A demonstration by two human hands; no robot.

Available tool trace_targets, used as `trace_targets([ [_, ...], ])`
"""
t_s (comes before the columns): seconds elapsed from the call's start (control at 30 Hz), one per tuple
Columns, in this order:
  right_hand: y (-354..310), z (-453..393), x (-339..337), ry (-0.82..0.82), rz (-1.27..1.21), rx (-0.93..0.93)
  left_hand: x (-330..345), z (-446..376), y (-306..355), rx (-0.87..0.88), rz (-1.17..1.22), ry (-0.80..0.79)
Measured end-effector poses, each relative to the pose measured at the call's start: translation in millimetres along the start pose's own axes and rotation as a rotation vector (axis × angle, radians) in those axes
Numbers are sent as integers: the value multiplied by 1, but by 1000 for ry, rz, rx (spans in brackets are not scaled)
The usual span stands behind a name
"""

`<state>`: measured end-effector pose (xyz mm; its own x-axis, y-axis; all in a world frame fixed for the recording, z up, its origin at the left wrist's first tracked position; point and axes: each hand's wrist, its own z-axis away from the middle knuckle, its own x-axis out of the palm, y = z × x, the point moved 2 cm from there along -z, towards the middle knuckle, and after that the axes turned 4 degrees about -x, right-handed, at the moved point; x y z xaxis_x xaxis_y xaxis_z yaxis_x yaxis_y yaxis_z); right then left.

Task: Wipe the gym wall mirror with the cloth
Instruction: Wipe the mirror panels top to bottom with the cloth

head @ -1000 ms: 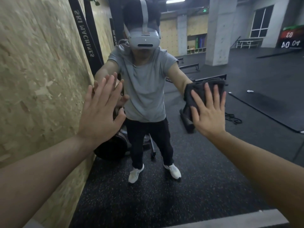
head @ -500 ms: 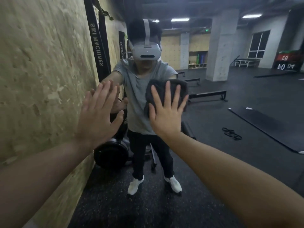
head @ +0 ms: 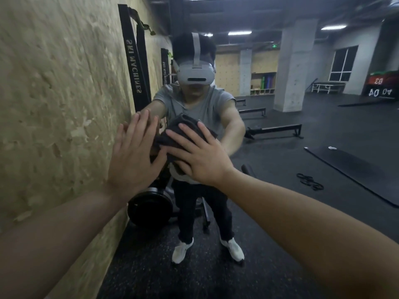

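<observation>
The wall mirror [head: 302, 169] fills the view ahead and reflects a person wearing a grey headset. A dark grey cloth [head: 183, 126] is bunched against the glass at chest height. My right hand [head: 200, 156] presses flat on the cloth with its fingers spread, holding it to the mirror. My left hand [head: 131, 156] lies flat on the glass just left of the cloth, fingers together and holding nothing. The thumb of my left hand nearly touches the cloth's lower edge.
A rough chipboard wall [head: 54, 93] runs along the left with black straps [head: 133, 67] hanging on it. The mirror shows a black weight plate [head: 150, 210] low on the floor, dark rubber flooring, low benches [head: 274, 130], a concrete column [head: 295, 67] and a floor mat [head: 349, 169].
My right hand has slid the cloth leftward across the glass until it sits next to my left hand. My left hand has stayed in place. The view has tilted up slightly.
</observation>
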<state>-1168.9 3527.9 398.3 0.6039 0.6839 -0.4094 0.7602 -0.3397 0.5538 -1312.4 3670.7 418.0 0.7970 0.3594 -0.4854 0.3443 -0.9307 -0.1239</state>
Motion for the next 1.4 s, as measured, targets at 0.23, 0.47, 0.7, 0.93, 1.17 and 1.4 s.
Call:
trace_targets([
  [0.23,128,93,-56,-1,157,308,-6,-40,57,-30,11,19],
  [0.47,199,173,-84,70,152,758,-6,-73,96,-46,39,48],
  [0.7,179,120,-72,259,69,1127,-9,-77,85,27,-34,116],
  [0.93,108,18,-52,196,99,812,-46,-89,46,83,143,21],
  [1.17,21,-72,-26,12,107,353,-61,-106,2,-64,93,-81],
  [1.4,17,-71,-21,-30,73,34,-52,-112,2,-53,-68,-91],
])
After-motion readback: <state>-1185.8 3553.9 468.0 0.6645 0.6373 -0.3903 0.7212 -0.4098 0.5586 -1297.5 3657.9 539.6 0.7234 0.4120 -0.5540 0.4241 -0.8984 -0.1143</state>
